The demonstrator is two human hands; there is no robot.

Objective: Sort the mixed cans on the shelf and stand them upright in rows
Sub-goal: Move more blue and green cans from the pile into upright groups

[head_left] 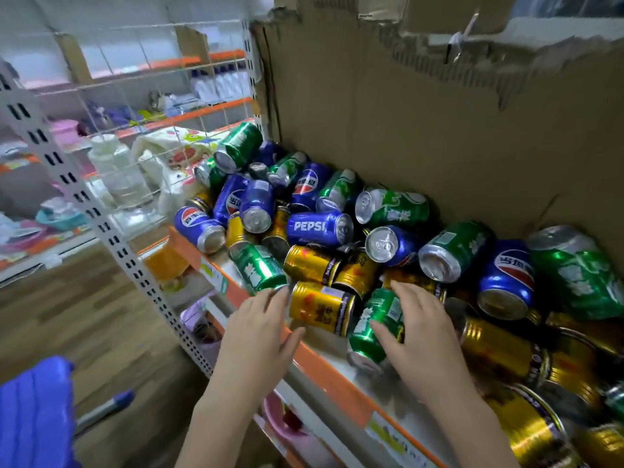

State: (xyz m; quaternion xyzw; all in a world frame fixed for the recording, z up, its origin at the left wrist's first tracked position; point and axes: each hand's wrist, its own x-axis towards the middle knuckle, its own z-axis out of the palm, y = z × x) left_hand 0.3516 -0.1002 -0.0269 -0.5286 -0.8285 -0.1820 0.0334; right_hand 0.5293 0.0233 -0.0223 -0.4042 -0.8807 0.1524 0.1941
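The cans (pixel 337 231) lay in a mixed heap of blue, green and gold on the shelf (pixel 332 373), all on their sides, against a cardboard wall (pixel 405 130). The right hand (pixel 418 332) rested on a green can (pixel 374 324) at the shelf's front edge, thumb and fingers curved round it. The left hand (pixel 260 329) was spread wide, fingertips touching the end of another green can (pixel 258 268), with a gold can (pixel 320 307) lying between the two hands.
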